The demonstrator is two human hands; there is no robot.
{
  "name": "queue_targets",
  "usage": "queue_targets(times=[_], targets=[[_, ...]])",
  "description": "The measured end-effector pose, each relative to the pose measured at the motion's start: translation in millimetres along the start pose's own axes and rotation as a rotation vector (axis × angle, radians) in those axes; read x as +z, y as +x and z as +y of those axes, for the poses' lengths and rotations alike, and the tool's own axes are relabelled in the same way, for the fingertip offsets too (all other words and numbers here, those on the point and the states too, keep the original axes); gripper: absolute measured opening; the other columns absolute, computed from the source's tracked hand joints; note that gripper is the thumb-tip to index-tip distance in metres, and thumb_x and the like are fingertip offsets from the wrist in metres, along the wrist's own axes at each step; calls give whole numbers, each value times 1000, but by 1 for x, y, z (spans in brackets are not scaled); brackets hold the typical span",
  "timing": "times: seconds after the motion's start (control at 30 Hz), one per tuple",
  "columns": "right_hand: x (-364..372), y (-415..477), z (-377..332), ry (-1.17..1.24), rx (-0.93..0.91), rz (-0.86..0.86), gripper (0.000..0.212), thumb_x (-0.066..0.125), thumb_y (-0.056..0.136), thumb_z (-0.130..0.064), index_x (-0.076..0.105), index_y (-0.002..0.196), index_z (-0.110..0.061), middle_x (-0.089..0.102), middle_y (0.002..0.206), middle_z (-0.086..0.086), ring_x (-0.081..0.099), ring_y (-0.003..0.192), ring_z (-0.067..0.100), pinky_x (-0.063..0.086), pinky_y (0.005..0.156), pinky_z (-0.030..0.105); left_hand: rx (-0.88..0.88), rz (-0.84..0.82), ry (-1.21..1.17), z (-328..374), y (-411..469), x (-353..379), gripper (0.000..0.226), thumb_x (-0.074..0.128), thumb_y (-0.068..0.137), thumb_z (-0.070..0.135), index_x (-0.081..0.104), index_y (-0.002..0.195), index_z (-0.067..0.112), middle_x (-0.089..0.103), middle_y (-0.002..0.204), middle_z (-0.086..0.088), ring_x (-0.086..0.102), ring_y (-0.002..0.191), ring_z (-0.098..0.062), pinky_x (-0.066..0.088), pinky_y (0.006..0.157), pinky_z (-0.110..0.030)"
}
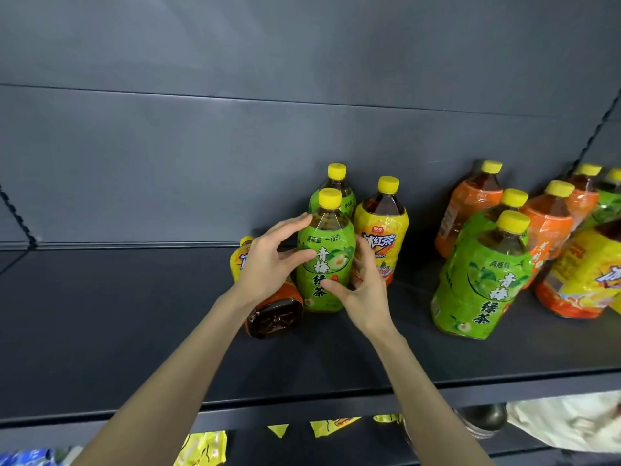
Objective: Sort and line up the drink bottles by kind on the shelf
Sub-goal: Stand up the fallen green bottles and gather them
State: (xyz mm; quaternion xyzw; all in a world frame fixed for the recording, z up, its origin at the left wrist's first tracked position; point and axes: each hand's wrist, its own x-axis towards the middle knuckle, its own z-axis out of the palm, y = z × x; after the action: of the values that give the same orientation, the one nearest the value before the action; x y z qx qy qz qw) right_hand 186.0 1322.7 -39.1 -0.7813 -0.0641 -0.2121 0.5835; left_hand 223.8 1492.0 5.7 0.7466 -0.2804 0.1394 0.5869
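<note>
Green tea bottle [327, 243]: we judge it heavy, slick; left hand [265, 264] presses flat-fingered, right hand [366, 294] grips its waist.

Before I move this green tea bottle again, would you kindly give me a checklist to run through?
1. Front green tea bottle upright on the shelf: ok.
2. Grip: right hand curls round it and left hand touches it with straight fingers. Firmness: cannot tell.
3. Same kind in line: rear green tea bottle stands right behind it: ok.
4. Fallen iced tea bottle lies on its side by the left hand: not ok.
5. Group on the right: leaning green tea bottle mixed with orange-label bottle: not ok.
</note>
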Motion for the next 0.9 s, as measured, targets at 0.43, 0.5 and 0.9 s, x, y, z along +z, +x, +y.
queue_targets(times=[0.43, 0.5, 0.9], targets=[[-6, -7, 6, -191, 0, 15, 80, 77, 79, -21, 35, 147, -21, 51, 140, -4, 50, 126, 12, 50, 99, 33, -52, 159, 203, 4, -11, 3, 38, 73, 80, 13, 65, 117, 12, 65, 114, -1, 63, 99, -9, 50, 85, -16], [-13, -12, 4, -222, -9, 47, 63, 74, 83, -18, 46, 139, -17, 56, 131, -3, 58, 112, 10, 52, 87, 20, -33, 210, 287, 4, -18, 1, 19, 69, 84, 11, 71, 103, 10, 70, 99, -4, 64, 86, -7, 47, 77, -9], [26, -43, -19, -146, 111, -22, 24, 64, 91, -26, 66, 109, -11, 66, 95, -6, 61, 83, -5, 46, 72, 5, -472, 402, 277, -29, -66, -29, 29, 65, 87, 32, 64, 109, 13, 63, 110, -5, 62, 99, -19, 51, 89, -37]])
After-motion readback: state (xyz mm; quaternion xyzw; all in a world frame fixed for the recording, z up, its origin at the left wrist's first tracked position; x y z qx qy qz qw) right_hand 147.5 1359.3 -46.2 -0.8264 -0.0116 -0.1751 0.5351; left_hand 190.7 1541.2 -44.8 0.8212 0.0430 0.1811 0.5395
